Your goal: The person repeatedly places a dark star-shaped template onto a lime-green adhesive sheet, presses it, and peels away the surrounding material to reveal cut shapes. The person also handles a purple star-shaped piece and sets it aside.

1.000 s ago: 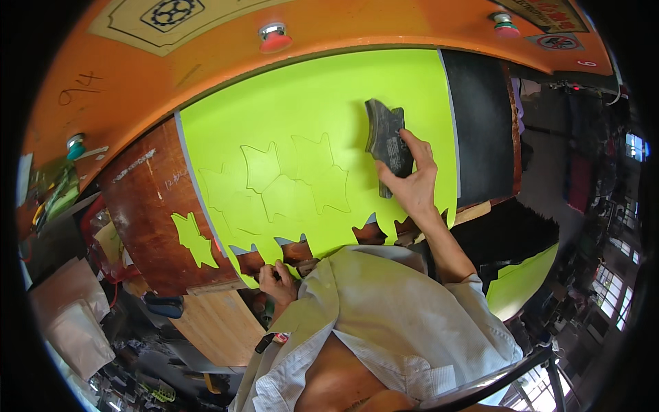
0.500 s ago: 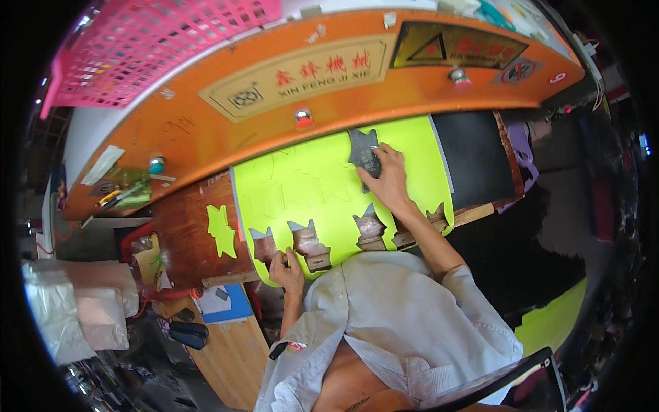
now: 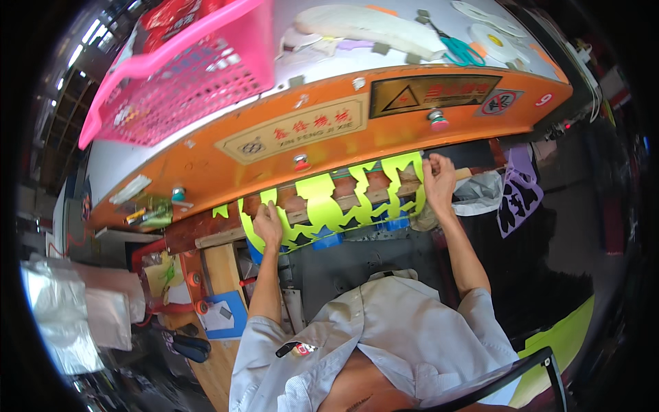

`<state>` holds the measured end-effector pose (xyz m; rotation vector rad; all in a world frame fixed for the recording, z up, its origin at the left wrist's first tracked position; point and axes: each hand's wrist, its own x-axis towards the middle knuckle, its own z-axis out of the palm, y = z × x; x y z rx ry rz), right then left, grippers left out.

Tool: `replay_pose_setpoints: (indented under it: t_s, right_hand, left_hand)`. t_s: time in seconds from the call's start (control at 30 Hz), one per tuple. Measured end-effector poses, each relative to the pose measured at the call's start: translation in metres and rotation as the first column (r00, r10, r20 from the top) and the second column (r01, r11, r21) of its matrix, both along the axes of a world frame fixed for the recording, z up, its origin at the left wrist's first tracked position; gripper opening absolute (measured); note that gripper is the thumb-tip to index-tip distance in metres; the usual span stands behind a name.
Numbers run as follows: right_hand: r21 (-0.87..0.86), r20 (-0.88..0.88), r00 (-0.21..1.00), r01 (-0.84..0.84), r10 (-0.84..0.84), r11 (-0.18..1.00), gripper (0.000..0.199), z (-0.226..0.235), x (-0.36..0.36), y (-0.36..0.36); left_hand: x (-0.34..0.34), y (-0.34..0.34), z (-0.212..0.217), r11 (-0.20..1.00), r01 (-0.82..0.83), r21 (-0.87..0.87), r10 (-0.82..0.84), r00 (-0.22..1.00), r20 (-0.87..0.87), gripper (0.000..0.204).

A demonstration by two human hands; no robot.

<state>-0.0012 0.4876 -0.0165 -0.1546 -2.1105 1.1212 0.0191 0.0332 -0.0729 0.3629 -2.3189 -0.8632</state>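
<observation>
A lime-green sheet with several shapes cut out of its edge lies across the wooden bed under the orange machine head. My left hand grips the sheet's left end. At the right end, my right hand holds the sheet's upper corner. Both arms reach forward from my grey shirt. No tool is in either hand.
A pink basket sits on top of the machine beside white cloth, teal scissors and tape rolls. Red buttons stick out of the orange front. A purple cut sheet hangs at the right. Plastic bags lie lower left.
My right hand has let go of the dark cutting die and moved to the sheet's right end. My left hand has taken the left end. The view has tilted up to the machine top.
</observation>
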Motion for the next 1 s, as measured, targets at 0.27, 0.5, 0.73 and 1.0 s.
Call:
replay_pose_setpoints:
  t_s: [0.27, 0.5, 0.73, 1.0]
  right_hand:
    - [0.046, 0.165, 0.982, 0.085, -0.091, 0.995, 0.039, -0.074, -0.016, 0.005]
    - [0.139, 0.159, 0.983, 0.068, -0.09, 0.988, 0.036, -0.081, -0.022, 0.003]
    - [0.137, 0.329, 0.942, 0.02, -0.064, 0.99, 0.041, -0.097, 0.007, 0.017]
    - [0.015, 0.33, 0.944, 0.027, -0.031, 1.0, 0.026, -0.084, 0.088, 0.016]
  left_hand:
    - [-0.008, -0.004, -0.005, 0.994, -0.049, -0.103, 0.051, 0.999, 0.016, 0.046]
    - [-0.007, -0.012, -0.001, 1.0, 0.014, -0.026, -0.011, 0.996, 0.089, 0.048]
    - [0.036, -0.003, -0.011, 0.999, 0.024, 0.032, -0.028, 0.993, 0.119, 0.048]
    - [0.136, -0.002, -0.047, 0.971, 0.062, 0.23, -0.074, 0.996, 0.045, 0.041]
